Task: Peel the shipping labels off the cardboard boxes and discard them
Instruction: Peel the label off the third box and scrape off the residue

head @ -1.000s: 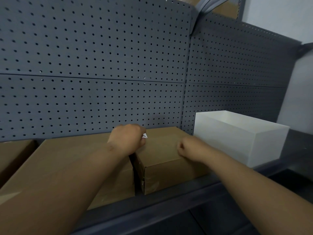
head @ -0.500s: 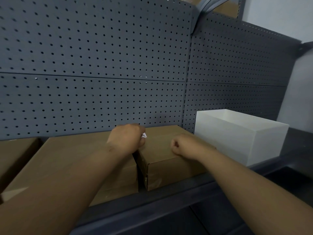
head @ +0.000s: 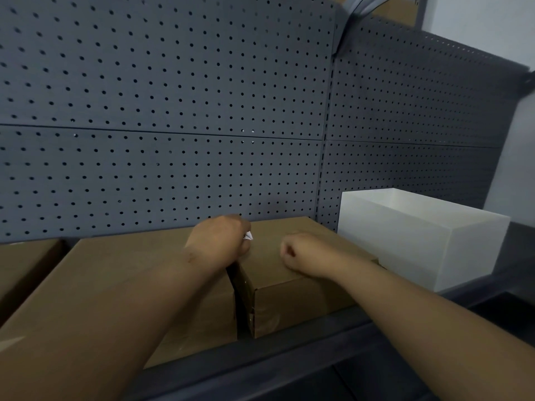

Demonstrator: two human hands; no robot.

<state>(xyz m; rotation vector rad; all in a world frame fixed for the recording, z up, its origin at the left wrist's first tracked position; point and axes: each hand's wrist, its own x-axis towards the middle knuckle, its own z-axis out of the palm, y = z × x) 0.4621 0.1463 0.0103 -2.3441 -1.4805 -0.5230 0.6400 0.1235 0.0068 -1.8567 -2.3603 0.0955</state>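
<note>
Two brown cardboard boxes stand side by side on a dark shelf: a wide one (head: 121,273) at left and a smaller one (head: 295,296) at right. My left hand (head: 220,244) rests above the gap between them, fingers closed on a crumpled white scrap of label (head: 248,235) that pokes out by the knuckles. My right hand (head: 301,253) lies on top of the smaller box, curled into a loose fist; nothing shows in it. No label is visible on the box faces I can see.
A white open bin (head: 419,238) stands on the shelf right of the smaller box. A third cardboard box (head: 23,264) sits at far left. Grey pegboard (head: 173,111) forms the back wall. The dark shelf edge (head: 289,360) runs across the front.
My right hand has slid left across the top of the smaller box, closer to my left hand. The left hand stays put with the scrap.
</note>
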